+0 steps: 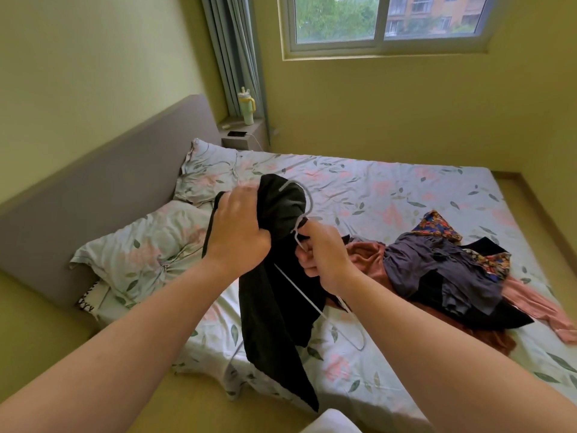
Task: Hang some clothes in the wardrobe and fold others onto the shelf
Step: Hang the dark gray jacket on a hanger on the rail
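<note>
head view: both hands are raised over the near edge of a bed [390, 189] covered in a pale floral sheet. the left hand [240, 232] is curled round the upper part of a black cloth garment [274, 307], bunching it, and the rest of the cloth hangs down in front of the mattress edge. the right hand [324, 257], just beside the left, is closed on the neck of a thin pale grey hanger [300, 291]. the hanger's hook curves up over the top of the black cloth and one of its arms slants down beneath the wrists. whether the two hands touch cannot be told. to the right, a loose pile of clothes [437, 270] lies on the sheet: dark grey-purple, patterned, rust and pink pieces. two floral pillows [150, 245] rest against a grey padded headboard [109, 182] at left. beyond it, a small bedside stand [246, 142] carries a pale green tumbler [246, 109] and a dark phone [236, 133] with a white cable. a grey-blue curtain [231, 57] hangs beside the window [384, 20].
</note>
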{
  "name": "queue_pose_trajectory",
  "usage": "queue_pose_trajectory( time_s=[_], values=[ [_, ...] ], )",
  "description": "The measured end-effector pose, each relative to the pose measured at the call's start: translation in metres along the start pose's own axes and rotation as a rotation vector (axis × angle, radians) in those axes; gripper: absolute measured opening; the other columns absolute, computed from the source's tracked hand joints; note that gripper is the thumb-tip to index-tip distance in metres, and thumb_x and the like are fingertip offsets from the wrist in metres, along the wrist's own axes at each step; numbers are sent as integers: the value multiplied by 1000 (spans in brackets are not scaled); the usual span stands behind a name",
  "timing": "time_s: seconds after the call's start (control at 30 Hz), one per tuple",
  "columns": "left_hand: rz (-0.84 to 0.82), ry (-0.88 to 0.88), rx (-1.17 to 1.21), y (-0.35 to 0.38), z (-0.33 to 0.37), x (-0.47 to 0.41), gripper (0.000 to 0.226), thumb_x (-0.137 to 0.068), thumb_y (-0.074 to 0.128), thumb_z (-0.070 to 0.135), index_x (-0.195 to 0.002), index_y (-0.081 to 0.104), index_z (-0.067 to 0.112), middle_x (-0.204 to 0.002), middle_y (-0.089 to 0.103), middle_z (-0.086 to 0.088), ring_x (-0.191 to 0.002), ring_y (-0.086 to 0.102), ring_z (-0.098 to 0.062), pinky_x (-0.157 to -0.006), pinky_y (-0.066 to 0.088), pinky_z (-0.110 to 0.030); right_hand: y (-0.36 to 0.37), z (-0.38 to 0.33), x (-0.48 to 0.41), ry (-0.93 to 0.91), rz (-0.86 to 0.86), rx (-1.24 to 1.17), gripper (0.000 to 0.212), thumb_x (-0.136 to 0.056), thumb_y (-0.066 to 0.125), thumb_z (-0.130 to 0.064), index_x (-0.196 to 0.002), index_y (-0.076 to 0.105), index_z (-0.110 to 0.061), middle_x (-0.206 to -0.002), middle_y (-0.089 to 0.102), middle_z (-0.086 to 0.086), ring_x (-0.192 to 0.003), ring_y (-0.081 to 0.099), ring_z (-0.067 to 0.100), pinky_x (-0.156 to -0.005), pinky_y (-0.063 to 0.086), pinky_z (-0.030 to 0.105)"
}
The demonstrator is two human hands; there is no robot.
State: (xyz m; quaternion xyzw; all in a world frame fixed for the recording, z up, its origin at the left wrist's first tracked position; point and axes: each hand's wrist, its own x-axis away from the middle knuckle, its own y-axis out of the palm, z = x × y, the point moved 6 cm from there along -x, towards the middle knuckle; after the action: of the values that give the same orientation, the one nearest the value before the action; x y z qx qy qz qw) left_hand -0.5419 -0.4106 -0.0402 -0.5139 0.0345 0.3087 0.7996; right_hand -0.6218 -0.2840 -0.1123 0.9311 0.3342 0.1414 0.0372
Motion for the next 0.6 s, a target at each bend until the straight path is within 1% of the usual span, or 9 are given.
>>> queue_pose_trajectory(
  time_s=[0.1, 0.17, 0.2, 0.27, 0.33, 0.4, 0.47, 0.53, 0.6],
  values=[
    [-115, 177, -71, 12, 13, 1, 79, -62, 59, 13, -139, 42, 19, -120, 58, -2, -116, 46, -25, -108, 33, -49, -1, -6, 2, 16, -12, 13, 26, -88, 36, -19, -65, 44, -7, -54, 52, 17, -41, 26, 16, -45, 17, 23],
    [-278, 175, 83, 23, 18, 3, 60, -67, 56, 25, -127, 49, 24, -106, 60, 8, -112, 47, -17, -117, 20, -48, -2, -11, 1, -8, -12, 29, 30, -87, 35, -18, -65, 51, -4, -57, 57, 21, -40, 30, 16, -45, 18, 24],
    [-309, 162, 158, 25, 18, 4, 45, -72, 54, 30, -117, 51, 28, -100, 58, 13, -107, 47, -15, -117, 20, -46, -3, -13, 3, -22, -8, 34, 30, -85, 36, -18, -65, 53, -4, -59, 59, 22, -40, 31, 16, -45, 19, 25],
    [-244, 186, 205, 26, 19, 2, 24, -84, 51, 48, -104, 49, 34, -93, 53, 20, -97, 47, -15, -103, 35, -45, -4, -18, 4, -54, -1, 44, 27, -83, 38, -16, -68, 57, -4, -61, 61, 23, -40, 32, 17, -45, 20, 25],
    [-113, 191, 147, 26, 19, 0, 34, -87, 47, 64, -97, 53, 31, -84, 57, 15, -84, 55, -17, -88, 45, -42, -3, -20, 4, -80, -2, 25, 25, -85, 39, -7, -72, 59, 1, -62, 62, 23, -40, 36, 19, -43, 22, 24],
    [27, 162, 94, 23, 20, -4, 47, -89, 48, 65, -94, 62, 21, -76, 63, 7, -72, 60, -18, -77, 50, -39, -1, -20, 4, -89, -20, -1, 22, -82, 41, 1, -84, 62, 8, -64, 63, 20, -43, 43, 21, -43, 29, 24],
    [84, 180, 61, 19, 26, -7, 49, -90, 50, 62, -98, 67, 17, -77, 67, 4, -69, 62, -17, -74, 52, -37, 1, -20, 1, -81, -47, 39, 22, -81, 46, 3, -92, 66, 2, -67, 68, 13, -53, 54, 21, -48, 39, 27],
    [103, 228, 42, 15, 32, -9, 49, -89, 52, 59, -101, 69, 15, -79, 70, 2, -69, 63, -18, -74, 53, -36, -4, -22, -2, -74, -53, 199, 18, -85, 55, -6, -98, 67, -10, -74, 74, 6, -64, 63, 18, -57, 46, 27],
    [138, 259, 36, 9, 35, -11, 44, -88, 58, 56, -100, 72, 16, -79, 71, 2, -69, 64, -17, -72, 52, -34, -16, -18, -10, -6, -42, 385, 16, -85, 62, -13, -100, 65, -12, -78, 76, 8, -72, 69, 20, -61, 50, 27]
  ],
)
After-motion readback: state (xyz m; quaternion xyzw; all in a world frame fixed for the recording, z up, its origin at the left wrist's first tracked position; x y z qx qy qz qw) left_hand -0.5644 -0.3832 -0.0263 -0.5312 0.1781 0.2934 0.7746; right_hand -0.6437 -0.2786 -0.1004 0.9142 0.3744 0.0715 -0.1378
